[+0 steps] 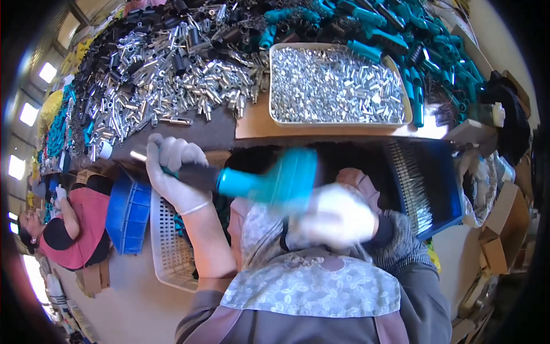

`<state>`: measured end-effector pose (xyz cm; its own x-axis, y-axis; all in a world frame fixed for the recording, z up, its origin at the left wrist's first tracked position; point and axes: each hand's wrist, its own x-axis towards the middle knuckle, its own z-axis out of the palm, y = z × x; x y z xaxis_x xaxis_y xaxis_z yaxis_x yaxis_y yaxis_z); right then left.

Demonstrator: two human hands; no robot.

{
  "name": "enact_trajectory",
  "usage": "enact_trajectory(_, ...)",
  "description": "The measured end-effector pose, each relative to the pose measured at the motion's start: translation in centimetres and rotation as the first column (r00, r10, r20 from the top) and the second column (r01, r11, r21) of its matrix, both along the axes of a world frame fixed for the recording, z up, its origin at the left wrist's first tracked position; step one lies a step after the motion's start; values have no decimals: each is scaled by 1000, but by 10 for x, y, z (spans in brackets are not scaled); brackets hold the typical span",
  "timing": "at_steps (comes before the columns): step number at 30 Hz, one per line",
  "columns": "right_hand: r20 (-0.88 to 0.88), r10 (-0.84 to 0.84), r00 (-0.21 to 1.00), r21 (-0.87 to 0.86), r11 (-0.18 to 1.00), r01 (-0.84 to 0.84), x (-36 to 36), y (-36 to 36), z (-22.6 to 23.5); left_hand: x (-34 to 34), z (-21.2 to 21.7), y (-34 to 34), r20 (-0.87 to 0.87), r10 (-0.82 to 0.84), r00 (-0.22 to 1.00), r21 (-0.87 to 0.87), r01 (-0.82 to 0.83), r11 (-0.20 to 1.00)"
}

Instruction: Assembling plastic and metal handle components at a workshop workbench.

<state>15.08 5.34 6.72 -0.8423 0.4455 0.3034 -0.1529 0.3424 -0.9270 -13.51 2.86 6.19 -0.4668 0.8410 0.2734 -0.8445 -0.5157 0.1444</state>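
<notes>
My left hand [175, 175], in a white glove, is closed round the black sleeve of a teal-and-black handheld part [289, 178]. The part lies sideways in front of my chest, its wide teal end to the right and blurred. A thin, pale metal rod [138, 155] sticks out beyond the fingers of my left hand. My right hand [338, 215], also white-gloved, is smeared by motion beside the lower right of the teal end. Its fingers cannot be made out, nor whether they grip the part.
Ahead on the bench stand a shallow tray [338, 124] of small metal pieces, a heap of silvery metal parts [177, 80] and teal parts [366, 17]. A blue bin [444, 223] holds thin metal pieces at right. A white basket [166, 246] and another person [77, 223] are at left.
</notes>
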Motion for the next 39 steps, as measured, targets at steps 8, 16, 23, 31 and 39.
enact_trajectory(8,172,318,932,33,944,-328,3,-12,-11,2,-10,2,-173,89,981,31,-85,996)
enact_trajectory(16,-57,120,991,-524,842,-132,8,8,-18,0,-9,-5,-109,93,990,79,-84,993)
enact_trajectory(23,-4,471,882,67,880,-470,-11,-22,-26,7,-18,7,-148,140,979,36,-136,990)
enact_trajectory(31,-59,-344,937,848,478,228,-46,26,-48,43,-20,-2,-299,217,929,-73,-249,966)
enact_trajectory(39,-197,210,958,-876,401,-268,-51,-7,-105,70,-25,-10,-738,-379,559,-400,91,912)
